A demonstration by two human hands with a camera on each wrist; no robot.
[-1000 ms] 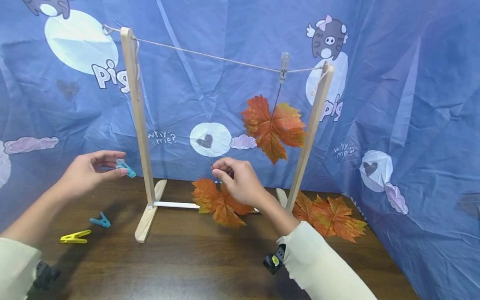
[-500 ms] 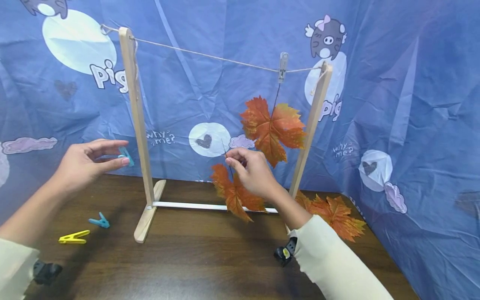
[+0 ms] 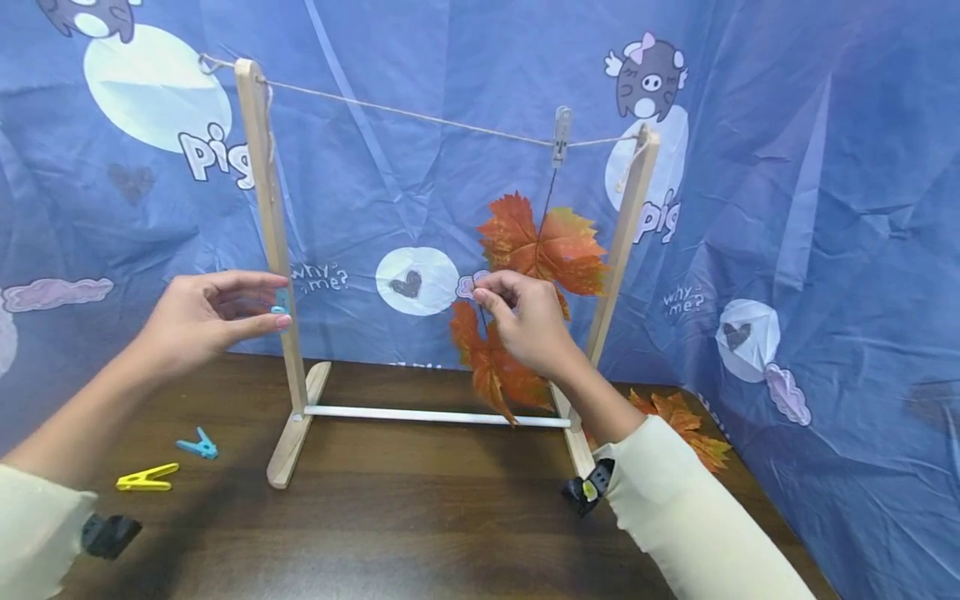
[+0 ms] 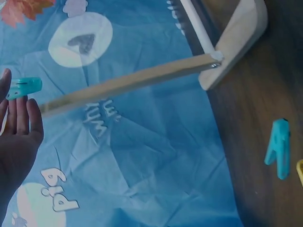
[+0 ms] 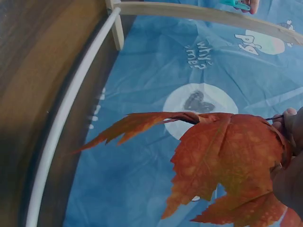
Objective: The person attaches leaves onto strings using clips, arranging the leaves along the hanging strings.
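Between the thumb and fingertips of my left hand [image 3: 217,312] is a blue clothespin [image 3: 281,301], held just in front of the stand's left post. My right hand [image 3: 528,321] pinches the thin stem of an orange maple-like leaf [image 3: 498,371], which hangs below the fingers. Behind that hand another orange leaf [image 3: 536,242] dangles from a string [image 3: 412,115], its stem clipped by a clear clothespin [image 3: 560,137]. In the right wrist view the held leaf [image 5: 227,156] fills much of the lower right. The left wrist view shows the blue clothespin [image 4: 24,87] at the fingertips.
A wooden stand [image 3: 273,208] with a white crossbar [image 3: 420,414] bears the string. On the table [image 3: 420,517] lie a blue clothespin [image 3: 198,444] and a yellow clothespin [image 3: 147,477] at left. More orange leaves [image 3: 682,425] lie at right, partly behind my forearm.
My right hand has risen and moved right, lifting the leaf off the table area toward the hanging leaf. My left hand has moved right with the blue clothespin, reaching the left post.
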